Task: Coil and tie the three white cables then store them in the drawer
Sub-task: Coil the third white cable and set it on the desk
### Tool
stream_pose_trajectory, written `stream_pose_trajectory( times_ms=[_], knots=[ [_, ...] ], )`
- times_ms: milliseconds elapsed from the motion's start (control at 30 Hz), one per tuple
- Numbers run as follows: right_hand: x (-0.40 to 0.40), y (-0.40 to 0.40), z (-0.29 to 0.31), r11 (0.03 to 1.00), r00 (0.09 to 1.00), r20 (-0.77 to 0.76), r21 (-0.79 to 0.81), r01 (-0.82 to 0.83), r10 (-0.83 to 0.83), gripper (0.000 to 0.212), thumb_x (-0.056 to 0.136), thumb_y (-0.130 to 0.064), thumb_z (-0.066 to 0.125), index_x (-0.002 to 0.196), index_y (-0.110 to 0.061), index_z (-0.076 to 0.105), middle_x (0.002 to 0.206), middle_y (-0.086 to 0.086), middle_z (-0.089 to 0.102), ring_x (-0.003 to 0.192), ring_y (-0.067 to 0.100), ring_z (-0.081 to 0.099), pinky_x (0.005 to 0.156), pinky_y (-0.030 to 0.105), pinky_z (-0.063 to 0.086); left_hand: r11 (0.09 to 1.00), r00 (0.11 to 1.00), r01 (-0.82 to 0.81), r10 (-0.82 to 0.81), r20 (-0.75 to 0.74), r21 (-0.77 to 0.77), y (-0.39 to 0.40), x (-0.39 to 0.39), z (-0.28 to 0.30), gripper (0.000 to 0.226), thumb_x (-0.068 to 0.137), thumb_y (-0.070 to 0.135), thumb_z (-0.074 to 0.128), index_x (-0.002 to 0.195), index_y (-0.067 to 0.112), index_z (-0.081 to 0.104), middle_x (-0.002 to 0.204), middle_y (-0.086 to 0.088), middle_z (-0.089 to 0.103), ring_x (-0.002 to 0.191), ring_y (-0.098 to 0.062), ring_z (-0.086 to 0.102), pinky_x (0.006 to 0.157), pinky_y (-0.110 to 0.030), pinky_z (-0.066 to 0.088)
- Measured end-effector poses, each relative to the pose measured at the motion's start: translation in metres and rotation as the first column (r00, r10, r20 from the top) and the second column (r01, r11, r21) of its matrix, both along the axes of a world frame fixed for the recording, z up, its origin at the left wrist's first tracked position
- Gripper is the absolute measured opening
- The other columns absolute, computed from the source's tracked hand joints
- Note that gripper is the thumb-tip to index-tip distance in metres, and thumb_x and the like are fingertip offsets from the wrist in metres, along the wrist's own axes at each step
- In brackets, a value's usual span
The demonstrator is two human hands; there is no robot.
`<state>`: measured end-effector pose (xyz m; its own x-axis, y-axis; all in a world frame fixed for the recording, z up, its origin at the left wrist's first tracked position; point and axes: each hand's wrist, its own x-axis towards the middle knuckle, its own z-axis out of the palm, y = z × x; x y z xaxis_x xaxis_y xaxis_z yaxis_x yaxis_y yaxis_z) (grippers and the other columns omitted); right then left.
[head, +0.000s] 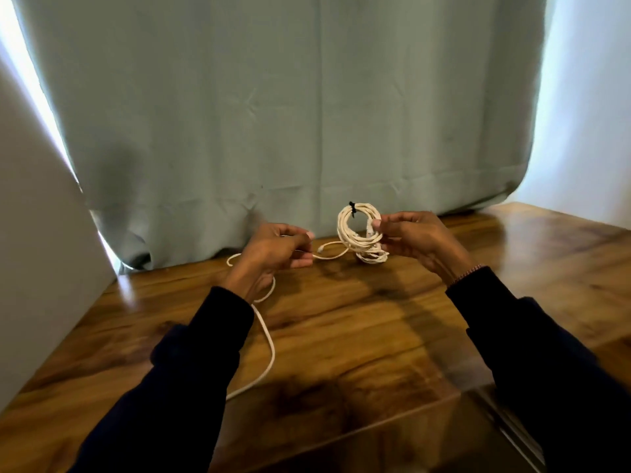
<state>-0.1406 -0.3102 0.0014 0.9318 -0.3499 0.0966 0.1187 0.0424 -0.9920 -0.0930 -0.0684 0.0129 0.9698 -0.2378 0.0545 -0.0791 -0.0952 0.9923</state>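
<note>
The right hand [415, 238] pinches a white cable coil [358, 230], its black tie [352, 209] at twelve o'clock. The left hand [273, 250] grips a loose white cable [269, 346] trailing toward six o'clock.

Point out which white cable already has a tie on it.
The coiled cable pinched upright in the right hand: a black tie wraps its top. The loose cable, held by the left hand, trails uncoiled across the table.

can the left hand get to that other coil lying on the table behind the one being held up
Probably not yet: the left hand grips a loose cable, and the held coil hangs in front of the lying coil.
</note>
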Motion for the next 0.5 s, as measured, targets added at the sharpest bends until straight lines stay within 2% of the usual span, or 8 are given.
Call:
stream_pose_trajectory(
  times_ms=[100,267,367,500],
  knots=[
    [0.006,-0.019,-0.027,0.997,0.995,-0.068,0.010,0.070,-0.069,0.027,0.083,-0.009,0.080,0.104,0.005,0.070,0.099,0.019,0.073,0.082,0.022,0.069,0.068,0.027,0.061,0.999,1.000,0.013,-0.013,-0.014,0.036,-0.010,0.000,-0.014,0.015,0.090,0.006,0.072,0.100,-0.004,0.069,0.089,-0.021,0.069,0.068,-0.022,0.067,0.063,-0.033,0.063],
    [0.025,-0.035,-0.068,0.986,0.961,-0.228,0.003,0.165,-0.160,0.029,0.082,-0.005,0.080,0.104,0.009,0.068,0.097,0.017,0.073,0.065,0.017,0.066,0.049,0.024,0.058,0.998,0.999,0.021,-0.019,-0.027,0.063,-0.016,-0.001,-0.026,0.019,0.091,0.005,0.070,0.106,-0.007,0.067,0.081,-0.016,0.066,0.065,-0.020,0.063,0.063,-0.033,0.062],
    [0.036,-0.042,-0.086,0.983,0.942,-0.287,0.006,0.185,-0.176,0.033,0.081,-0.003,0.081,0.108,0.006,0.066,0.107,0.016,0.072,0.075,0.018,0.068,0.053,0.026,0.059,0.997,1.000,0.013,-0.011,-0.027,0.074,-0.015,0.002,-0.030,0.018,0.090,0.006,0.071,0.103,-0.007,0.069,0.079,-0.015,0.067,0.064,-0.019,0.064,0.063,-0.032,0.062],
    [0.052,-0.046,-0.093,0.973,0.926,-0.302,-0.020,0.230,-0.225,0.036,0.077,-0.004,0.084,0.102,0.003,0.060,0.103,0.017,0.071,0.080,0.024,0.072,0.053,0.030,0.060,0.997,0.999,-0.002,0.006,-0.041,0.083,-0.008,0.010,-0.036,0.004,0.090,0.004,0.071,0.087,0.001,0.070,0.077,-0.014,0.067,0.064,-0.019,0.064,0.067,-0.034,0.062]
  ],
)
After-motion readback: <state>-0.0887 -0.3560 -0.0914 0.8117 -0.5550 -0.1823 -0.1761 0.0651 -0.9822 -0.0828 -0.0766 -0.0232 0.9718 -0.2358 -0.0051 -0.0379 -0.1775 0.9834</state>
